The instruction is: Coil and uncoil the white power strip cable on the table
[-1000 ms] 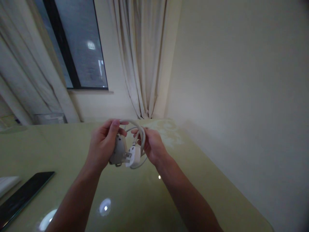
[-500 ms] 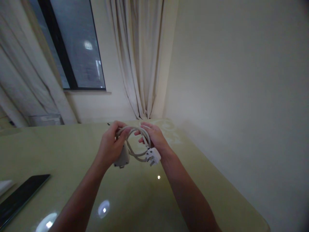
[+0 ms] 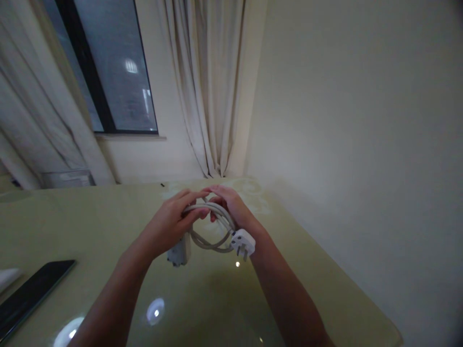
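Note:
A pale grey cable (image 3: 213, 245) hangs in loose loops between my hands, above the table. My left hand (image 3: 177, 219) is closed around the top of the loops at their left side. Below its palm hangs a white-grey box (image 3: 181, 250), perhaps a power strip end or adapter, partly covered by the hand. My right hand (image 3: 231, 205) curls around the loops from the right, its fingertips meeting the left fingers at the top. Against the right wrist dangles a white plug (image 3: 243, 243) with its metal pins pointing down.
The glossy yellow-green table (image 3: 202, 308) reaches to the wall on the right. A black tablet-like slab (image 3: 34, 296) lies at the left, with a white object (image 3: 9, 278) beside it. Beige curtains (image 3: 210, 86) and a dark-framed window (image 3: 115, 67) stand behind.
My left hand has moved right along the loops, and its fingers now touch my right hand's. The plug has shifted right and down; the box has swung slightly lower.

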`<move>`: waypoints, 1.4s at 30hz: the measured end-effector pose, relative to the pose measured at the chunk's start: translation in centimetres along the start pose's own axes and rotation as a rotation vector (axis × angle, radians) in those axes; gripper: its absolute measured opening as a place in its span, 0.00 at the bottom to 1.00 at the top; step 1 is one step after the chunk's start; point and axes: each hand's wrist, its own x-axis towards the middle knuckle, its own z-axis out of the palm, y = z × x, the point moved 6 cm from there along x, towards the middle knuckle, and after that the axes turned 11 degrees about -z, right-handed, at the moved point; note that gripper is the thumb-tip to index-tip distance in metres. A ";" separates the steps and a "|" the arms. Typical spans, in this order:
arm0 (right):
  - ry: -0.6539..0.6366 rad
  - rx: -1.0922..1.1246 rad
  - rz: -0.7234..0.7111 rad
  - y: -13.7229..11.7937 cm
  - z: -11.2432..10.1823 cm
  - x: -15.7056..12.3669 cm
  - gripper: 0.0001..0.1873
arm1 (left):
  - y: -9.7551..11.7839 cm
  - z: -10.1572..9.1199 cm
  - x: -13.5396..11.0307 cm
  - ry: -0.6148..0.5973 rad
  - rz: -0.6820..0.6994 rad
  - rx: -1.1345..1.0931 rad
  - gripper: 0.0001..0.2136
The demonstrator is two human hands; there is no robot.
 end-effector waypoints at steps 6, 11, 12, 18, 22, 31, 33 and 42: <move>-0.065 -0.017 -0.040 -0.2 1.1 -0.5 0.24 | 0.5 0.2 -0.1 -0.046 -0.011 0.004 0.13; -0.191 -0.061 -0.098 -1.8 2.0 -1.7 0.26 | -0.7 -1.0 0.3 0.152 -0.063 -0.030 0.16; -0.195 -0.091 -0.116 -2.2 1.8 -1.9 0.25 | -0.9 -1.2 0.4 0.166 -0.086 -0.066 0.16; -0.297 -0.521 -0.337 -5.0 0.8 -3.0 0.21 | -1.5 -2.3 0.2 0.165 -0.309 -0.305 0.18; -0.388 -0.924 -0.583 -6.0 2.2 -3.9 0.27 | -1.6 -2.0 0.0 0.153 -0.335 -0.379 0.20; -0.335 -1.181 -0.813 -5.8 3.6 -4.2 0.10 | -2.5 -0.8 0.1 0.161 -0.402 -0.427 0.21; -0.251 -0.958 -0.794 -6.3 3.4 -4.3 0.08 | -2.8 -0.7 0.2 0.182 -0.399 -0.377 0.20; 0.630 -0.015 -0.948 -11.5 -3.3 -6.7 0.10 | -6.3 -1.3 0.9 0.337 -0.409 -0.088 0.18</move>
